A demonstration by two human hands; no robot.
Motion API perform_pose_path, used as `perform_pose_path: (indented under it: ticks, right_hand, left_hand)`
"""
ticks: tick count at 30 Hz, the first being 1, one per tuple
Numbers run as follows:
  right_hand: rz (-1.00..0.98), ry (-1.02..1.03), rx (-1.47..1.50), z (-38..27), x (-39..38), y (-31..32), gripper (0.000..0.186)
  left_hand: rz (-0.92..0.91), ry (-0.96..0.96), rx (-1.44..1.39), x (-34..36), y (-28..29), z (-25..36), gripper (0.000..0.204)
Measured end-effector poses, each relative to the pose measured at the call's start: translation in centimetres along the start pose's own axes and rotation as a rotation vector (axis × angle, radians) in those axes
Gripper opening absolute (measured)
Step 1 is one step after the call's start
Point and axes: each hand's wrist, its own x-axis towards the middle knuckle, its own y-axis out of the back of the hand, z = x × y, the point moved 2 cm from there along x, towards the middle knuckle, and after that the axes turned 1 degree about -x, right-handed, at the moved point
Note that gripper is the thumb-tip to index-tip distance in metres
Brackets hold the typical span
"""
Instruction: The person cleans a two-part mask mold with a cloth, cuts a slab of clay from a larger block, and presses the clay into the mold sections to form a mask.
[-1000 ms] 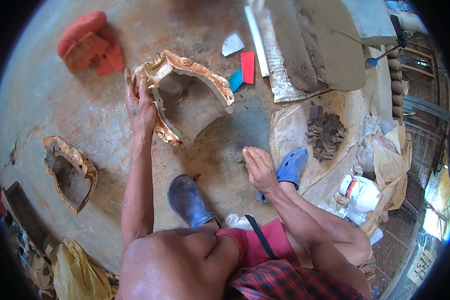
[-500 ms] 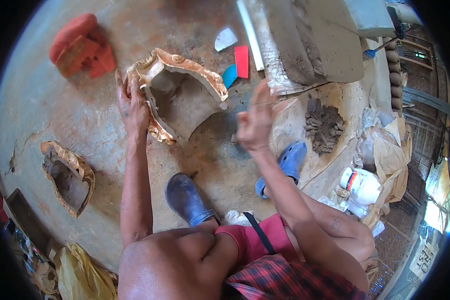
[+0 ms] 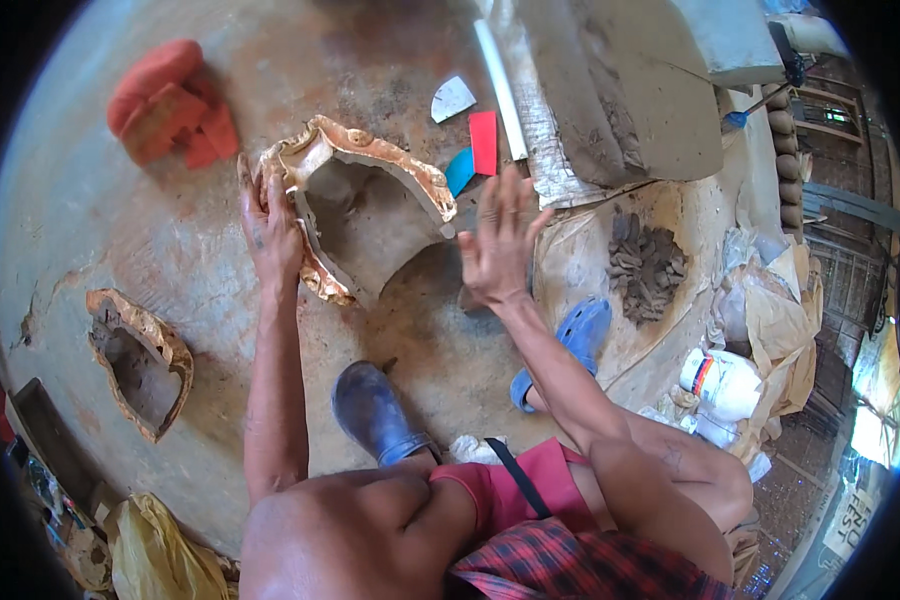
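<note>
My left hand [image 3: 273, 225] grips the left rim of a clay-lined mould [image 3: 407, 170], a hollow shell with a rough cream-and-orange edge and smooth grey clay inside. Its fingers lie along the outer side. Off the mould's right side, my right hand [image 3: 502, 240] is open, fingers apart and nothing in it. It partly covers a dark block [image 3: 467, 299] whose kind I cannot make out. At the left on the floor lies a smaller clay-lined mould [image 3: 181, 355] with a similar rough rim.
Beyond the right hand lie red [image 3: 483, 143], teal [image 3: 459, 172] and white [image 3: 453, 100] flat pieces and a white rod [image 3: 501, 88]. A large grey clay slab [image 3: 670, 110] and a heap of clay scraps [image 3: 647, 268] are at right. A red cloth-like bundle [image 3: 170, 105] lies far left.
My right hand has shifted slightly left and down toward the mould's right end, its fingers now more spread. My left hand keeps its place on the rim.
</note>
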Motion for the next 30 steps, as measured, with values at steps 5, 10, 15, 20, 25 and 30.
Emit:
perform_pose_path:
  ticks: [5, 10, 15, 20, 25, 30]
  right_hand:
    - [-0.127, -0.006, 0.000, 3.1, -1.9, -1.5, 0.080]
    - [0.077, -0.118, 0.019, 5.3, -1.1, 1.0, 0.079]
    - [0.159, -0.067, 0.086, 4.0, 1.0, 0.4, 0.085]
    - [0.013, -0.010, -0.001, 3.0, -1.3, -1.0, 0.080]
    - [0.087, -0.048, 0.098, 1.0, -3.9, -1.1, 0.077]
    - [0.039, -0.014, 0.138, 0.4, -4.3, -2.2, 0.080]
  left_hand:
    - [0.004, 0.020, 0.035, -1.0, -2.4, 0.0, 0.054]
    - [-0.039, 0.044, 0.186, -1.1, -2.5, -0.1, 0.058]
    - [0.013, 0.051, 0.033, -0.3, -0.5, 0.0, 0.064]
    - [-0.018, 0.098, 0.083, -0.5, -1.3, 0.6, 0.065]
    - [-0.032, 0.035, 0.122, -1.3, -0.6, -0.6, 0.065]
    - [-0.048, 0.067, 0.203, -0.8, -2.0, 0.8, 0.062]
